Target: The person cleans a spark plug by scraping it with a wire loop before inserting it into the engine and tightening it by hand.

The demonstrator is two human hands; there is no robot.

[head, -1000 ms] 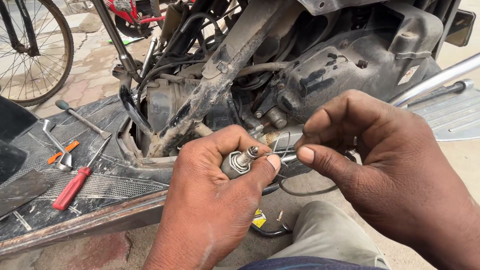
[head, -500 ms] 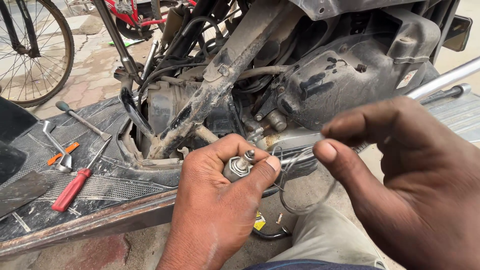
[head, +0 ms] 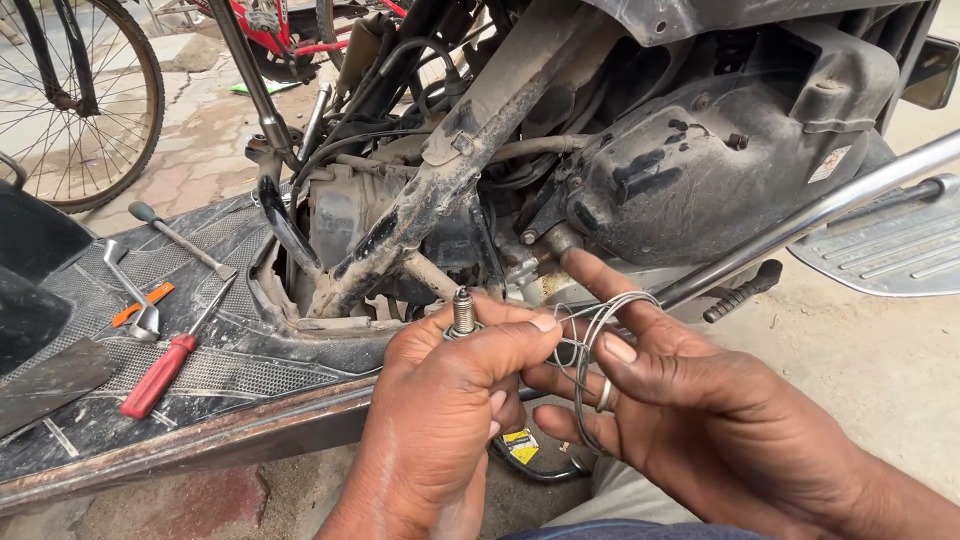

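Note:
My left hand [head: 450,400] is closed around a spark plug [head: 463,312], whose metal threaded end sticks up above the fist. My right hand [head: 690,400] sits just right of it with fingers spread, and a thin grey wire loop [head: 592,340] is wound around its fingers. The wire runs toward the left thumb tip. Both hands hover in front of the exposed scooter engine [head: 470,200], whose dusty frame tube crosses diagonally.
On the scooter's black footboard mat [head: 200,370] lie a red-handled screwdriver [head: 160,375], a spanner [head: 135,300], an orange tool [head: 140,303] and a long T-handled tool [head: 180,240]. A bicycle wheel [head: 70,100] stands at far left. A chrome bar [head: 820,215] slants at right.
The spark plug has turned upright in my left hand. My right hand has opened its fingers and now carries the wire loop wound around them, closer to the left hand.

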